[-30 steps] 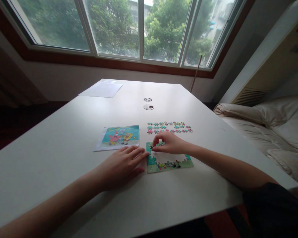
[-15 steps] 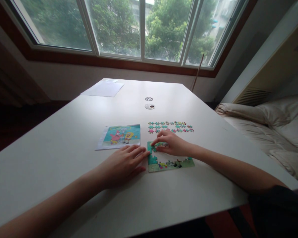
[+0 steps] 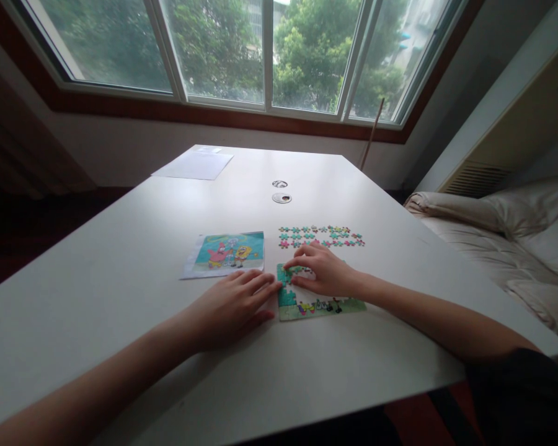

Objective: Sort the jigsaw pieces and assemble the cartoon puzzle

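Note:
A partly assembled jigsaw puzzle (image 3: 322, 308) lies on the white table, with a teal and green border around a white middle. My left hand (image 3: 239, 303) rests flat beside it, fingers stretched out, fingertips at its left edge. Over the puzzle's upper part is my right hand (image 3: 323, 269). Its thumb and index finger pinch a small teal puzzle piece (image 3: 288, 274) at the inner upper left corner; the fingers partly cover the piece. The hand also hides much of the top border. Loose puzzle pieces (image 3: 296, 236) lie in rows just beyond.
A cartoon picture sheet (image 3: 225, 251) lies left of the puzzle. Farther back on the table (image 3: 134, 248) are two round discs (image 3: 281, 198) and some white paper (image 3: 195, 166). A cushioned seat (image 3: 483, 229) stands to the right, and a window is ahead.
The right thumb and index finger have shifted very slightly at the puzzle's upper left corner. The left hand stays in place. The view has moved a little.

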`<state>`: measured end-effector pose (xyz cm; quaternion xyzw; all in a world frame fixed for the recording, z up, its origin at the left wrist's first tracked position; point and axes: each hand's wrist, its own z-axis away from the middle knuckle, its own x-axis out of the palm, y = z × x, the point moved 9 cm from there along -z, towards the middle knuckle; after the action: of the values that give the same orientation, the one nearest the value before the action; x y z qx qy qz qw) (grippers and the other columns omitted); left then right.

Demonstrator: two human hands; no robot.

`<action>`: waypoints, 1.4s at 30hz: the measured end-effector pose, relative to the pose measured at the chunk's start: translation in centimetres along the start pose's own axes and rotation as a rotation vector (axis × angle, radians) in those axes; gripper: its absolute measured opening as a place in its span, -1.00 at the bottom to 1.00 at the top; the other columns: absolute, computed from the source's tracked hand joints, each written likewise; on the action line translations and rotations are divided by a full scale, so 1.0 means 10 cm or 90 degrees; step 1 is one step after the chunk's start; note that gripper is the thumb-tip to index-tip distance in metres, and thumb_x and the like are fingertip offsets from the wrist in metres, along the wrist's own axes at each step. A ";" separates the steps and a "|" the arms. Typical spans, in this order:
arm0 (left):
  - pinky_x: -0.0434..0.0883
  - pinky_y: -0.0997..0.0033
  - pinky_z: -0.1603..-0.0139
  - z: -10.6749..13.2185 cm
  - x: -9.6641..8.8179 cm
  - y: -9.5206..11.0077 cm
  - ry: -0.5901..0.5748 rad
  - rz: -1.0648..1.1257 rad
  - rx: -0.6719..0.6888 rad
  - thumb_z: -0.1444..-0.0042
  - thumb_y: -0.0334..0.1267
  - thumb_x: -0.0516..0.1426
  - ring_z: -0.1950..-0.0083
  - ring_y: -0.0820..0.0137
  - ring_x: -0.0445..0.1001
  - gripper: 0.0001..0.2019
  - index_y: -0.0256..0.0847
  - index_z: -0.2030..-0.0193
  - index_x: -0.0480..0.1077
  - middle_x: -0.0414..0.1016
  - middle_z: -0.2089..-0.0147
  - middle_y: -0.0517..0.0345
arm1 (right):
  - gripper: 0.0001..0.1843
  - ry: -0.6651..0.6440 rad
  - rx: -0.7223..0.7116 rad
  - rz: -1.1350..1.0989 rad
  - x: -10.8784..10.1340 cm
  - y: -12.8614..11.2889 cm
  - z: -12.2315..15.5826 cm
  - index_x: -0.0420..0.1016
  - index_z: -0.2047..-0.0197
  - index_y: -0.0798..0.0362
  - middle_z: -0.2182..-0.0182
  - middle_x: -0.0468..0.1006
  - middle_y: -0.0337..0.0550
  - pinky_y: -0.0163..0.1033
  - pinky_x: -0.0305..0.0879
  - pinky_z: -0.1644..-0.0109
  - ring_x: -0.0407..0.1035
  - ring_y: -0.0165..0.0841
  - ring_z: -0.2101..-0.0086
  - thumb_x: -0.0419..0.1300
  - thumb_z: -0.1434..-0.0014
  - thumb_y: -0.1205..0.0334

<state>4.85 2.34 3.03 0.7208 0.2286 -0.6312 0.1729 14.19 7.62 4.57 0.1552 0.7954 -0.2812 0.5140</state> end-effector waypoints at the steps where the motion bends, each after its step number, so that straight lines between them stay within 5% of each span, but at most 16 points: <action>1: 0.31 0.11 -0.01 0.00 0.00 0.00 -0.001 0.000 -0.001 -0.24 -0.16 -0.05 -0.05 0.14 0.30 -0.63 -0.23 -0.15 0.18 0.32 -0.09 -0.06 | -0.75 0.002 -0.002 -0.006 0.00 0.00 0.00 0.45 0.13 0.05 0.25 0.45 -0.06 -0.14 0.15 0.05 0.28 -0.30 0.22 0.17 -0.09 0.20; 20: 0.30 0.12 -0.03 -0.01 -0.01 0.01 -0.001 0.009 -0.001 -0.24 -0.17 -0.05 -0.05 0.15 0.28 -0.63 -0.24 -0.14 0.18 0.31 -0.08 -0.06 | -0.81 0.013 0.060 -0.007 0.03 0.03 -0.01 0.51 0.33 0.04 0.34 0.46 -0.13 -0.19 0.12 0.09 0.28 -0.32 0.27 0.22 -0.04 0.10; 28: 0.30 0.13 -0.02 -0.01 -0.02 0.00 0.009 0.001 -0.005 -0.24 -0.16 -0.05 -0.04 0.16 0.30 -0.63 -0.21 -0.14 0.19 0.33 -0.06 -0.06 | -0.79 -0.018 0.033 0.005 0.04 0.00 0.00 0.50 0.26 0.05 0.31 0.47 -0.09 -0.18 0.16 0.10 0.29 -0.31 0.25 0.19 -0.08 0.12; 34: 0.30 0.12 -0.04 0.01 0.00 0.00 -0.003 0.006 -0.007 -0.24 -0.16 -0.05 -0.08 0.14 0.29 -0.62 -0.23 -0.16 0.17 0.32 -0.10 -0.06 | -0.72 -0.071 -0.007 -0.032 -0.22 0.13 0.21 0.43 0.09 0.06 0.18 0.45 -0.04 -0.14 0.18 0.01 0.28 -0.29 0.14 0.09 -0.17 0.14; 42: 0.33 0.17 0.00 0.00 -0.02 -0.02 0.016 0.024 -0.003 -0.23 -0.15 -0.04 -0.06 0.17 0.32 -0.64 -0.21 -0.12 0.20 0.34 -0.07 -0.07 | -0.12 -0.257 0.177 -0.043 -0.41 0.68 0.82 0.06 -0.26 -0.01 -0.17 0.17 0.01 -0.02 0.02 -0.19 0.03 -0.10 -0.15 0.19 0.06 -0.19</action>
<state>4.68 2.51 3.24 0.7323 0.2188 -0.6182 0.1833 25.55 8.17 3.71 0.1386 0.6349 -0.4302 0.6266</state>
